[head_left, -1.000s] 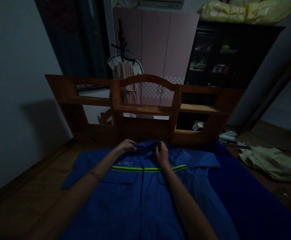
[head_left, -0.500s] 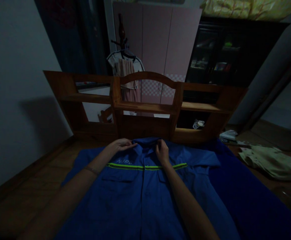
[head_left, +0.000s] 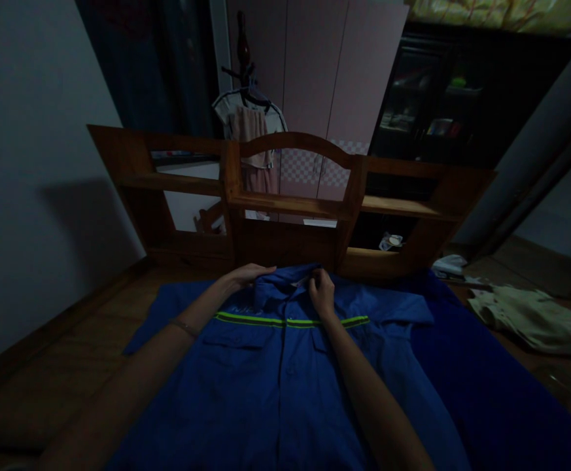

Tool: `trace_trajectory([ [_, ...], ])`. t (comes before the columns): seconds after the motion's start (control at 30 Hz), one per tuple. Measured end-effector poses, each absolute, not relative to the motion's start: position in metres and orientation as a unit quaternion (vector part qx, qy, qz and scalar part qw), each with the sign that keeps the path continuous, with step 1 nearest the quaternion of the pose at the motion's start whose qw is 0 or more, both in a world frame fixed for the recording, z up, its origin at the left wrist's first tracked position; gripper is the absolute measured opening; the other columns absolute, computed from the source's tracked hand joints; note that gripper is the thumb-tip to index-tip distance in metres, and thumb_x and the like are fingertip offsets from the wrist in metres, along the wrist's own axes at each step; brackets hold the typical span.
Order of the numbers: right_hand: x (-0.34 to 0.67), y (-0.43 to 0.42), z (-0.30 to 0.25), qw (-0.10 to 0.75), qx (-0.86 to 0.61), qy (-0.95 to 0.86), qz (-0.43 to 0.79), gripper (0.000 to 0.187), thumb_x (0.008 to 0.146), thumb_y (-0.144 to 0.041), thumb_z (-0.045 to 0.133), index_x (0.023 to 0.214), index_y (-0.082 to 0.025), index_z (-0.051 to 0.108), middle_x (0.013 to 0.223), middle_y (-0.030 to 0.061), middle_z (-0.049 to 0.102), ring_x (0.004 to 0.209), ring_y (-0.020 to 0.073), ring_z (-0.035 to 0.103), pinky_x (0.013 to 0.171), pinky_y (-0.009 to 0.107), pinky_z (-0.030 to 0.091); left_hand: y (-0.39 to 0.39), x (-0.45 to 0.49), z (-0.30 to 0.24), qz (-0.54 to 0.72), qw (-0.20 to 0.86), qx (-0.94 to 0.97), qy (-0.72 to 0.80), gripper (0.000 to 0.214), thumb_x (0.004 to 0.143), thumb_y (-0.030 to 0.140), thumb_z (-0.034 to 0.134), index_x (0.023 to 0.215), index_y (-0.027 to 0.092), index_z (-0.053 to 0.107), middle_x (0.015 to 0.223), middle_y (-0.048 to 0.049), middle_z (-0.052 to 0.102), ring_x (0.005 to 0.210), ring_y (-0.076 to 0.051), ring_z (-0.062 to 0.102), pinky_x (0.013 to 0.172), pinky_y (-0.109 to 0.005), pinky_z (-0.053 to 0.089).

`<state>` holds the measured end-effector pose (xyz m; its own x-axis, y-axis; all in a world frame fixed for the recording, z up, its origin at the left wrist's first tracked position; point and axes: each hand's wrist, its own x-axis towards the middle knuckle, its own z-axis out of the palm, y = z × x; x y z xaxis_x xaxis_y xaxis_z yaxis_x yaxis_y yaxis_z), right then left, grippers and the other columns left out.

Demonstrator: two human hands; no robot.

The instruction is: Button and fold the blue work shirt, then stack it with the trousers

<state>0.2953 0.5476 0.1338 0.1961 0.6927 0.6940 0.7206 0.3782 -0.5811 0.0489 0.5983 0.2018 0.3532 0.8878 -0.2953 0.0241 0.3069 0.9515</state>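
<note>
A blue work shirt (head_left: 250,379) lies front up, with its button placket down the middle and a yellow-green stripe across the chest. Its collar (head_left: 285,280) is raised between my two hands. At the collar's left side, my left hand (head_left: 246,275) has its fingers pointing right along the edge, closed on the cloth; the thumb is hard to see. My right hand (head_left: 322,293) is curled and pinches the collar's right side. A small pale label (head_left: 301,282) shows inside the neck.
The shirt lies partly on dark blue cloth (head_left: 481,386) over a wooden surface (head_left: 89,353). Just beyond the collar stands a wooden headboard with shelves (head_left: 290,204). Folded pale cloth (head_left: 535,320) lies at the right. A white wall (head_left: 30,196) rises at the left.
My left hand has moved slightly up along the collar, and the collar's left side now folds over toward me. The neck label has come into view. My right hand stays at the right side.
</note>
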Motion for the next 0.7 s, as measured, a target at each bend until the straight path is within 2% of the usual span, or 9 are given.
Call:
trace_trajectory([
  [0.1,0.295,0.548,0.134,0.535,-0.557,-0.635,-0.012,0.018,0.082,-0.018,0.041,0.096,-0.017,0.053,0.089,0.0078,0.058,0.083,0.0204,0.054,0.078,0.032,0.043,0.604,0.054,0.195,0.342,0.682,0.450,0.465,0.032,0.066,0.039,0.077,0.065,0.009,0.064,0.049,-0.0014,0.056,0.038,-0.009,0.047,0.035,-0.018,0.035],
  [0.23,0.295,0.547,0.135,0.534,-0.554,-0.639,-0.011,0.018,0.083,-0.018,0.040,0.096,-0.017,0.052,0.090,0.0080,0.057,0.084,0.0207,0.054,0.077,0.032,0.043,0.612,0.065,0.186,0.410,0.678,0.415,0.448,0.021,0.077,0.027,0.069,0.070,0.009,0.061,0.058,-0.0040,0.061,0.047,-0.009,0.054,0.043,-0.018,0.045],
  [0.37,0.293,0.542,0.140,0.529,-0.541,-0.654,-0.007,0.020,0.083,-0.017,0.040,0.099,-0.017,0.053,0.092,0.0083,0.057,0.086,0.0206,0.054,0.079,0.032,0.043,0.611,0.083,0.182,0.497,0.664,0.400,0.390,0.014,0.085,0.022,0.060,0.079,0.010,0.057,0.076,-0.0079,0.066,0.070,-0.013,0.064,0.071,-0.028,0.055],
  [0.43,0.291,0.538,0.145,0.524,-0.528,-0.669,-0.004,0.023,0.083,-0.015,0.039,0.102,-0.017,0.053,0.095,0.0084,0.057,0.090,0.0205,0.054,0.082,0.033,0.044,0.608,0.093,0.180,0.528,0.655,0.407,0.356,0.013,0.086,0.024,0.059,0.090,0.013,0.056,0.094,-0.0100,0.067,0.086,-0.015,0.064,0.083,-0.034,0.053],
  [0.5,0.288,0.533,0.151,0.519,-0.513,-0.684,-0.001,0.028,0.083,-0.013,0.040,0.107,-0.018,0.053,0.102,0.0086,0.056,0.097,0.0201,0.054,0.087,0.032,0.043,0.605,0.100,0.177,0.543,0.644,0.423,0.335,0.021,0.085,0.025,0.061,0.103,0.018,0.054,0.111,-0.0099,0.063,0.100,-0.016,0.061,0.089,-0.038,0.049],
  [0.6,0.284,0.527,0.157,0.511,-0.496,-0.702,0.002,0.038,0.081,-0.010,0.039,0.116,-0.021,0.050,0.115,0.0075,0.052,0.108,0.0185,0.050,0.094,0.031,0.041,0.603,0.104,0.168,0.546,0.613,0.452,0.349,0.035,0.081,0.028,0.064,0.113,0.024,0.050,0.118,-0.0078,0.060,0.107,-0.016,0.058,0.089,-0.037,0.048],
  [0.7,0.283,0.527,0.158,0.512,-0.500,-0.698,0.003,0.040,0.081,-0.009,0.040,0.117,-0.022,0.050,0.119,0.0073,0.050,0.109,0.0187,0.050,0.094,0.031,0.042,0.604,0.100,0.156,0.546,0.572,0.464,0.400,0.046,0.076,0.033,0.068,0.115,0.023,0.047,0.109,-0.0072,0.063,0.096,-0.017,0.062,0.079,-0.031,0.051],
])
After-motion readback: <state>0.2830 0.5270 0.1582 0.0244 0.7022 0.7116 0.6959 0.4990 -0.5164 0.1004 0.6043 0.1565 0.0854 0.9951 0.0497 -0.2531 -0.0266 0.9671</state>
